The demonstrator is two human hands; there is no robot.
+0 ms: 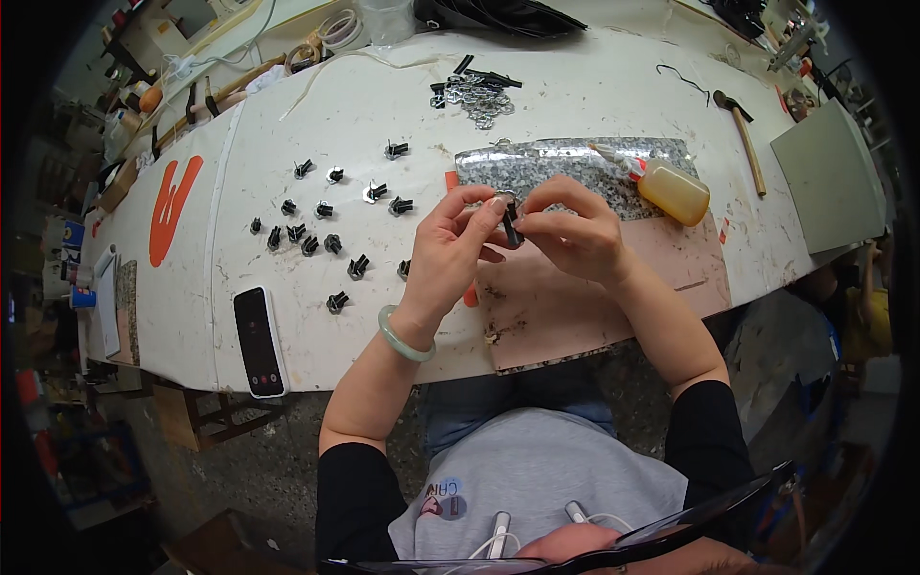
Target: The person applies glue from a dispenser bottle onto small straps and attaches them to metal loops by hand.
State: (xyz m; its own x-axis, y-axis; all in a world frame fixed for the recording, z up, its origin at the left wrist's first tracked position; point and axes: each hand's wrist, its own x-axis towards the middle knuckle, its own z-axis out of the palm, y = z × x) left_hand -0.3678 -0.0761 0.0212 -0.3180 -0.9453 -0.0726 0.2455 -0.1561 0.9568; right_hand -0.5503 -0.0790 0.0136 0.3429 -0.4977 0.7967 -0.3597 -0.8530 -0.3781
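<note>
Over the work board, my left hand (452, 240) and my right hand (580, 228) meet at a small black strap with a silver metal fitting (512, 228). Left thumb and fingers pinch its metal end, while the right fingertips press on the black strip from the other side. Fingers partly hide the piece. Left of my hands, several similar black pieces with silver fittings (356, 266) are scattered on the white table (268, 134). Farther back lies a heap of silver metal hardware (477, 100) with black strips (494, 79) around it.
Beneath my hands are a pinkish board (594, 297) and a speckled grey slab (556, 163). A bottle of amber liquid (676, 194) lies at their right. Beyond it are a hammer (747, 144) and a grey-green box (832, 177). A phone (260, 340) rests near the left front edge.
</note>
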